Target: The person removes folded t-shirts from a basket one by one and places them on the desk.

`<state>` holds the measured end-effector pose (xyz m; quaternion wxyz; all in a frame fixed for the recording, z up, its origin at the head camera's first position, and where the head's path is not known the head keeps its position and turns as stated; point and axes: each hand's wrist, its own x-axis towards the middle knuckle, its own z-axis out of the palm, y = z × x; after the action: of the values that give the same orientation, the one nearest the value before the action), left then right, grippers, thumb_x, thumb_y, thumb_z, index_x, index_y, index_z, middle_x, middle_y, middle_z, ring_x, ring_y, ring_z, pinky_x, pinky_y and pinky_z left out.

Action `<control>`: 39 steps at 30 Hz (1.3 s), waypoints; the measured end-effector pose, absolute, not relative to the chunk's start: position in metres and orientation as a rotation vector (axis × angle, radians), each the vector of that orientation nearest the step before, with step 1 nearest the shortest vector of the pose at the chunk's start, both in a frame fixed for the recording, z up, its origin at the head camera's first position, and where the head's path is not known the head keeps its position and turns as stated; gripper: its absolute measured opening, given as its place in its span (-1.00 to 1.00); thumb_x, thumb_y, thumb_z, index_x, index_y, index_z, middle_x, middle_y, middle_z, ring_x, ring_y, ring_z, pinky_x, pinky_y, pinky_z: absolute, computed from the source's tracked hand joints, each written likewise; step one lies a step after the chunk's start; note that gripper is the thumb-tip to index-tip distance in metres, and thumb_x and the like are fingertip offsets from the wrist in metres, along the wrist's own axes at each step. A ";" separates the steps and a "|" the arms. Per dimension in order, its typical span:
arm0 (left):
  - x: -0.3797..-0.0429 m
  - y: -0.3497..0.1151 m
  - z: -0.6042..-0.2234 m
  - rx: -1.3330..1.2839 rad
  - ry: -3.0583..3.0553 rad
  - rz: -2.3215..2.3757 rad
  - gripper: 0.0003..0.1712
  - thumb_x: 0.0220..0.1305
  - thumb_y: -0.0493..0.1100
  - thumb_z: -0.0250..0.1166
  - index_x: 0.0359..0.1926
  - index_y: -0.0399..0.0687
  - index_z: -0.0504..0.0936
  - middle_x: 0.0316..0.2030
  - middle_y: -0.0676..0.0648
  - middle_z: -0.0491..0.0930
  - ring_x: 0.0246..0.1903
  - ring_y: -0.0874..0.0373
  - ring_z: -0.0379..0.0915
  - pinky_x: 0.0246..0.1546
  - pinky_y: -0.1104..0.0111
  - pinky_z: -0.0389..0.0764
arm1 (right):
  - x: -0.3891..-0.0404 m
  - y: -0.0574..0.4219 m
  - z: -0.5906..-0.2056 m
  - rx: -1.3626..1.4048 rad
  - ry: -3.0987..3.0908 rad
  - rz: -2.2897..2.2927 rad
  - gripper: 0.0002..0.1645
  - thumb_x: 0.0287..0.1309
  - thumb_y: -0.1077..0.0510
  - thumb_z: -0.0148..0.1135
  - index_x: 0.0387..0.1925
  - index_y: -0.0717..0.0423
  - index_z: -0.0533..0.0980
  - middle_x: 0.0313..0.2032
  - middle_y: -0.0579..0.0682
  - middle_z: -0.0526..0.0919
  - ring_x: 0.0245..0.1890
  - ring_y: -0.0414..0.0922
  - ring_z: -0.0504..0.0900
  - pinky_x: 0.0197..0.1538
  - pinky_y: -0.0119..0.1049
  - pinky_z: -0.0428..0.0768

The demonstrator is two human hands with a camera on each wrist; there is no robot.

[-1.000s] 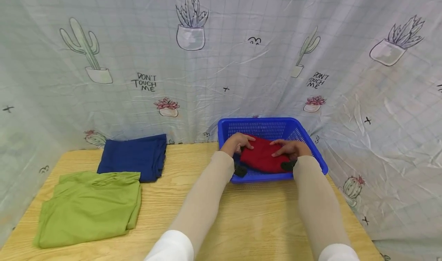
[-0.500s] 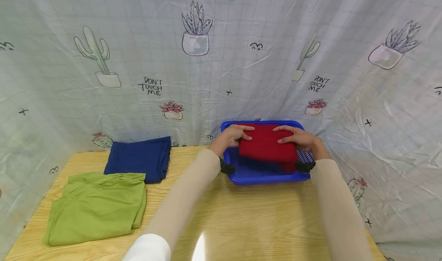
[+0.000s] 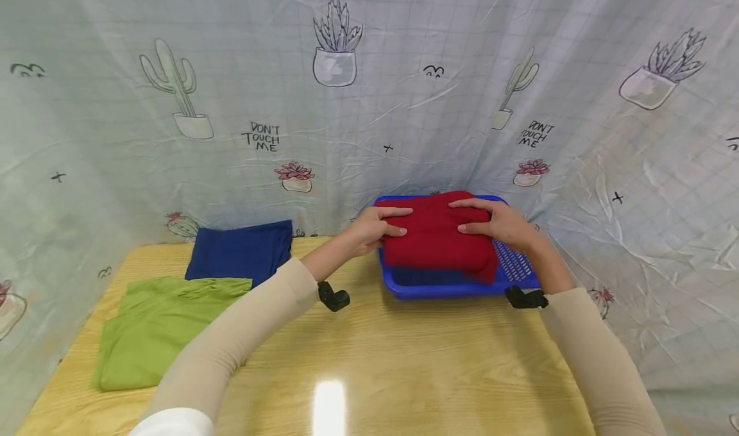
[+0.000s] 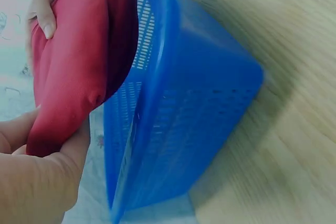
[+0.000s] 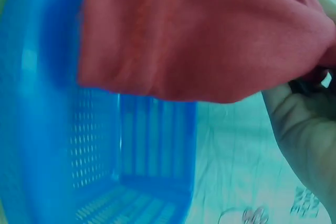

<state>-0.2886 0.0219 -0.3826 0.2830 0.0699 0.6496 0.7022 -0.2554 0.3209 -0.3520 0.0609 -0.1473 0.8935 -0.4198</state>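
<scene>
A folded red cloth [image 3: 435, 234] hangs between both hands just above the blue plastic basket [image 3: 444, 291]. At its left end my left hand [image 3: 372, 229] grips the cloth, thumb and fingers on opposite faces in the left wrist view, where the cloth [image 4: 79, 61] sags beside the basket's rim [image 4: 157, 61]. My right hand [image 3: 508, 224] pinches the right end. In the right wrist view a corner of the cloth [image 5: 205, 35] droops over the perforated basket wall [image 5: 89, 135], and part of the right hand [image 5: 310, 124] shows at the edge.
On the table's left lie a folded green cloth [image 3: 156, 327] and a folded navy cloth [image 3: 239, 250], the green overlapping the navy. A cactus-print curtain [image 3: 346, 122] hangs behind the wooden table [image 3: 404, 359] and along its sides.
Both hands have raised the red cloth up from inside the basket to above its rim, and it has shifted slightly left. The green and navy cloths stay put as the head view turns a little.
</scene>
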 end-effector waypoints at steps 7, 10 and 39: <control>-0.264 -0.010 -0.380 0.320 1.824 1.857 -0.39 0.31 -0.45 0.33 0.34 0.01 0.58 0.31 -0.11 0.47 -0.19 0.11 0.67 -0.21 0.28 0.74 | -0.227 0.294 -0.354 -0.487 2.740 -1.317 -0.38 0.21 -0.09 0.47 0.31 -0.32 0.55 0.34 -0.07 0.48 0.25 -0.07 0.50 0.10 -0.16 0.57; -0.256 -0.026 -0.379 0.405 1.875 1.840 -0.40 0.32 -0.42 0.33 0.35 0.04 0.58 0.34 -0.08 0.43 -0.14 0.09 0.68 -0.18 0.28 0.74 | -0.218 0.283 -0.354 -0.513 2.753 -1.339 -0.38 0.19 -0.12 0.48 0.29 -0.36 0.55 0.29 -0.09 0.52 0.17 -0.09 0.55 0.05 -0.22 0.59; -0.180 -0.156 -0.425 0.291 2.259 1.764 -0.38 0.28 -0.21 0.44 0.34 0.28 0.59 0.15 -0.08 0.59 -0.45 0.10 0.66 -0.35 0.36 0.67 | -0.184 0.160 -0.408 -0.879 2.630 -1.417 -0.31 0.19 0.10 0.49 0.35 -0.25 0.52 0.22 -0.03 0.56 0.15 -0.05 0.56 0.04 -0.20 0.66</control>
<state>-0.1795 -0.1555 -0.4248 0.1302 0.1002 0.7774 0.6071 -0.1845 0.1604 -0.4077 0.0138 -0.2822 0.8445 -0.4549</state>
